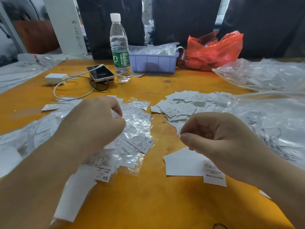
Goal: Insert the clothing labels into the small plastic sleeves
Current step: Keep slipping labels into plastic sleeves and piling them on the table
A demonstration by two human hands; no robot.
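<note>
Left hand (92,124): pinches one label (115,114) | right hand (219,138): curled, empty | one bottle (119,47)

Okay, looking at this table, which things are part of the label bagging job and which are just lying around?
Job:
loose labels
pile of sleeved labels
left hand
right hand

Lying about:
water bottle
phone
white charger
red bag
purple tray (contents unclear)

Bright, even overhead light throws glare off the crinkled clear plastic sleeves (135,129), while wide-angle distortion bends edges from 3 to 9 o'clock and the left hand (92,123) blurs
</note>
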